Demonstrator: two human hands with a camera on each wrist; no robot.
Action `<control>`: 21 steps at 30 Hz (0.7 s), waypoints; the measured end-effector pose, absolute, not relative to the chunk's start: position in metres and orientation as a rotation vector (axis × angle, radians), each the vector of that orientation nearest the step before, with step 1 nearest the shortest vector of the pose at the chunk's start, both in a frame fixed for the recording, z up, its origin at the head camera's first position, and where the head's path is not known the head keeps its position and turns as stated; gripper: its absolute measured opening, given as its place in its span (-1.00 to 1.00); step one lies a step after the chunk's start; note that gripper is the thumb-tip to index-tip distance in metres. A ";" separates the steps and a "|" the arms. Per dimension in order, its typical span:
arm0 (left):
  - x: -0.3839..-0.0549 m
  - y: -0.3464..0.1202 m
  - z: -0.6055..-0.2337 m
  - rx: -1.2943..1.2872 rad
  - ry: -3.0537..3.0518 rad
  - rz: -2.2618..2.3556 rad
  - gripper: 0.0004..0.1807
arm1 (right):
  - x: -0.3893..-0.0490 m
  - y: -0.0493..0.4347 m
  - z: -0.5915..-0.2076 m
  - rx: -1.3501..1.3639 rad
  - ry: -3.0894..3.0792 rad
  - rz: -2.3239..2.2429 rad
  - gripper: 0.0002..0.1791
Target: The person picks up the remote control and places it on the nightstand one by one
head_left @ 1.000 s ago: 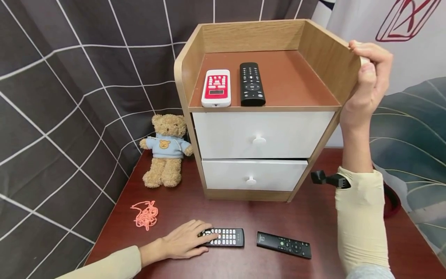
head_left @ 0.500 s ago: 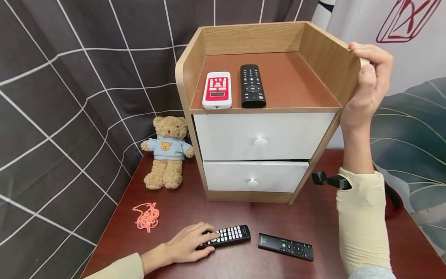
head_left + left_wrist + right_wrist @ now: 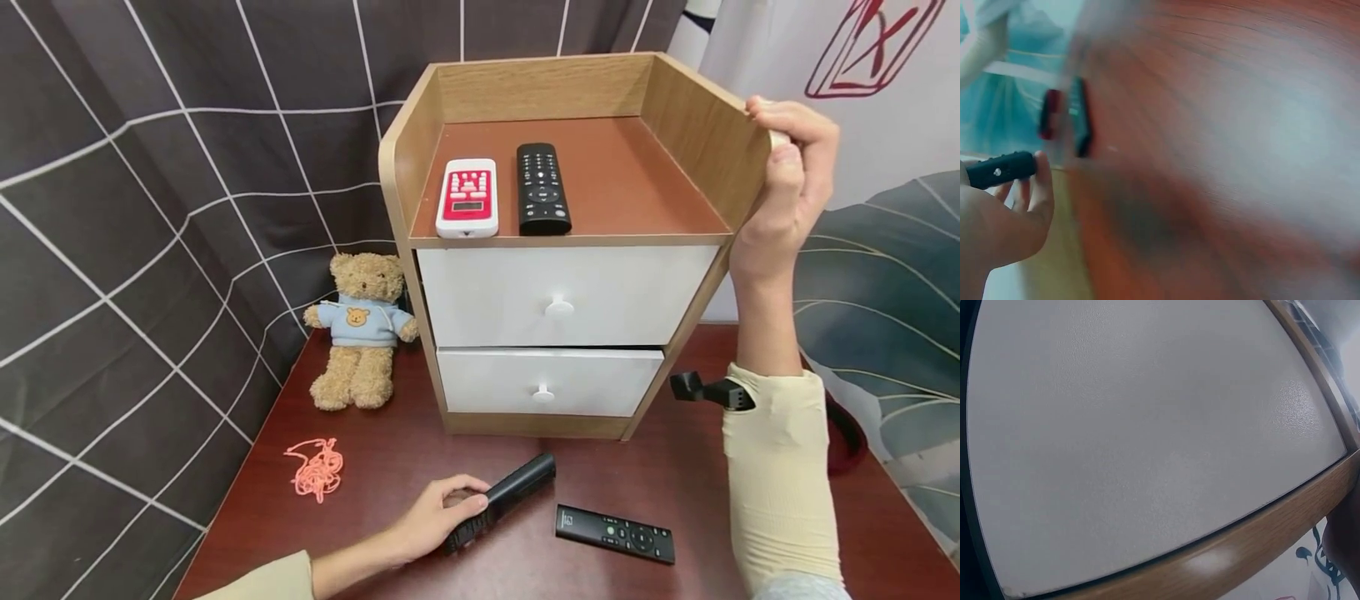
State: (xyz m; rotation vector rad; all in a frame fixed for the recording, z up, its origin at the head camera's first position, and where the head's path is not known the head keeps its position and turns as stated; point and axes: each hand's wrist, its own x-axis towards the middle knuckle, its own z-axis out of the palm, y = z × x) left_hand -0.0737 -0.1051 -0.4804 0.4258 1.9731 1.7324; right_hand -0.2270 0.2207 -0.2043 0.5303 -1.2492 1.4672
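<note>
A plain pale panel (image 3: 1147, 437) fills most of the right wrist view. A wooden edge (image 3: 1260, 540) bounds it from seven o'clock round to three, a second wooden strip (image 3: 1316, 359) from three to one. Part of the right hand (image 3: 1344, 537) shows dimly at four; a white surface (image 3: 1291, 575) with dark markings, towards five.

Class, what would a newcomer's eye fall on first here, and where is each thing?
The wood-grained cabinet with white drawers dominates the table, its side panel gripped by the right hand. Left of it is a blue-shirted teddy bear; in front, the left hand holds a black remote control.
</note>
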 end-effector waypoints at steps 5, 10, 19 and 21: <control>-0.071 -0.096 -0.445 0.452 1.741 1.783 -0.62 | -0.226 0.219 -0.205 0.537 -1.235 1.478 -0.65; -0.076 -0.087 -0.400 0.561 1.695 1.772 -0.61 | -0.226 0.220 -0.204 0.546 -1.226 1.488 -0.66; -0.086 -0.088 -0.325 0.761 1.913 1.667 -0.62 | -0.226 0.221 -0.205 0.540 -1.259 1.454 -0.65; -0.088 -0.090 -0.305 0.794 2.029 1.642 -0.65 | -0.226 0.222 -0.205 0.542 -1.268 1.446 -0.65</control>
